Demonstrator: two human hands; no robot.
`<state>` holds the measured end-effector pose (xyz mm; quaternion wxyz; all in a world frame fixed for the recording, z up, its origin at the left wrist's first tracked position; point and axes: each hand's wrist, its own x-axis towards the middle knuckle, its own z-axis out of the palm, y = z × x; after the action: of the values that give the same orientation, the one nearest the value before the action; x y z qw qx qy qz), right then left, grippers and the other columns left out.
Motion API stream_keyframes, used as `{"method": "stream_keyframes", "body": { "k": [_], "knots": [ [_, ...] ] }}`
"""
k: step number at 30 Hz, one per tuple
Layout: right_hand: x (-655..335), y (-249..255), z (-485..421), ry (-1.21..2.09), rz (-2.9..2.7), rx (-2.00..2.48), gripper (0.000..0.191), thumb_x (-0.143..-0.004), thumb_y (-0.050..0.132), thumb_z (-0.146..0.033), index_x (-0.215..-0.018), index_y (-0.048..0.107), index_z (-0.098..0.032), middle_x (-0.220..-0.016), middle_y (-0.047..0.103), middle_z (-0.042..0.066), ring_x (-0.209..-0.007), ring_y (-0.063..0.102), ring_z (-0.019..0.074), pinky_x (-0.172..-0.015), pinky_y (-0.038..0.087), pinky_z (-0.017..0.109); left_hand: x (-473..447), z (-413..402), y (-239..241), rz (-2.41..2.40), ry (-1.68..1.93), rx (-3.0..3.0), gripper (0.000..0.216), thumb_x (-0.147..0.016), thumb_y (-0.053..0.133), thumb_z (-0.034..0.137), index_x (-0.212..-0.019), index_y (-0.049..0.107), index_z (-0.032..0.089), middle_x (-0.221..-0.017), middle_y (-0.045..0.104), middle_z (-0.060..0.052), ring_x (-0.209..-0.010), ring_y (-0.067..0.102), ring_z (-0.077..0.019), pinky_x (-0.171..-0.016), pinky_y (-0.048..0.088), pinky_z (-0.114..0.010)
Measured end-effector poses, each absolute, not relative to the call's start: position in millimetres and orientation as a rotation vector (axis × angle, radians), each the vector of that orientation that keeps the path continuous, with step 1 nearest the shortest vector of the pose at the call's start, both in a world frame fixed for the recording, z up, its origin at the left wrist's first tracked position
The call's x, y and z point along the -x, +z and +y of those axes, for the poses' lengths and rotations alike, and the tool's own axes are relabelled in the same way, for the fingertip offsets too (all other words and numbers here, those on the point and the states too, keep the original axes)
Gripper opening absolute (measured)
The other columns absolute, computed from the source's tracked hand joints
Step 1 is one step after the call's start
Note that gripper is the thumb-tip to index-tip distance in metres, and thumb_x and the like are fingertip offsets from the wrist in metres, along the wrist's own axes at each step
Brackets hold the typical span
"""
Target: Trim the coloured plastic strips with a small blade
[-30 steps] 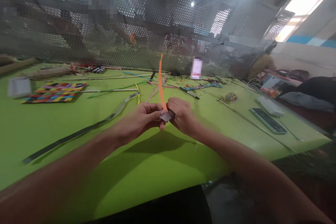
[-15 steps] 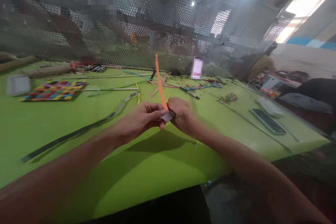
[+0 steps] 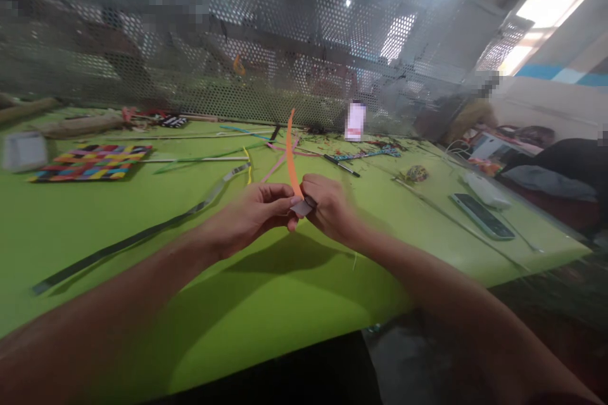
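Note:
Above the table's near middle, my left hand pinches the base of an orange strip between thumb and fingers. The strip stands up from the hands and bows, its tip leaning slightly right. A small grey strip sticks out at the same spot, between the two hands. My right hand is closed around the grey strip, close against the left fingertips. How the orange and grey pieces join is hidden by the fingers. Left of the hands lies a long dark grey strip, its far end lighter.
A woven multicoloured mat and a white box lie at left. Behind the hands are thin coloured strips and a black pen. A phone rests at right. A perforated metal screen borders the table's back.
The orange strip's upper end has bent to the right and sits a little lower. Both hands keep their hold in nearly the same place. The view has shifted slightly.

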<state>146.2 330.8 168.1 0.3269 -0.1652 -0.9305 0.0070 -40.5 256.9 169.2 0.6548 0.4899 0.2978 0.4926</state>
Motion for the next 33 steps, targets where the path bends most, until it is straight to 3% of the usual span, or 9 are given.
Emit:
{"method": "stream_keyframes", "body": {
  "k": [7, 17, 24, 33],
  "knots": [
    [-145, 167, 329, 0.135, -2.425, 0.442, 0.023, -0.1, 0.051, -0.014, -0.078, 0.047, -0.018, -0.075, 0.052, 0.001, -0.07, 0.046, 0.0131, -0.067, 0.032, 0.025, 38, 254, 173, 0.717, 1.149, -1.099, 0.027, -0.08, 0.093, 0.039, -0.079, 0.082, 0.015, -0.076, 0.07, -0.002, -0.065, 0.059, -0.01, -0.069, 0.054, -0.024],
    [-140, 159, 330, 0.161, -2.362, 0.524, 0.025, -0.099, 0.052, -0.015, -0.075, 0.044, -0.019, -0.072, 0.046, 0.0, -0.068, 0.039, 0.0129, -0.068, 0.033, 0.026, 35, 252, 175, 0.748, 1.199, -1.055, 0.026, -0.073, 0.098, 0.034, -0.079, 0.083, 0.014, -0.078, 0.072, -0.002, -0.064, 0.061, -0.0084, -0.066, 0.054, -0.02],
    [-138, 158, 327, 0.212, -2.328, 0.583, 0.03, -0.104, 0.048, -0.026, -0.075, 0.044, -0.019, -0.072, 0.047, 0.001, -0.068, 0.041, 0.0133, -0.067, 0.033, 0.027, 33, 251, 174, 0.763, 1.217, -1.066, 0.027, -0.075, 0.097, 0.037, -0.079, 0.084, 0.015, -0.079, 0.073, -0.003, -0.065, 0.061, -0.0095, -0.067, 0.056, -0.022],
    [-139, 160, 327, 0.235, -2.351, 0.562, 0.026, -0.1, 0.049, -0.019, -0.074, 0.046, -0.019, -0.073, 0.05, 0.002, -0.069, 0.043, 0.014, -0.067, 0.032, 0.027, 35, 252, 179, 0.779, 1.211, -1.13, 0.028, -0.073, 0.097, 0.038, -0.079, 0.083, 0.015, -0.079, 0.074, -0.004, -0.065, 0.062, -0.0113, -0.068, 0.056, -0.025]
  ]
}}
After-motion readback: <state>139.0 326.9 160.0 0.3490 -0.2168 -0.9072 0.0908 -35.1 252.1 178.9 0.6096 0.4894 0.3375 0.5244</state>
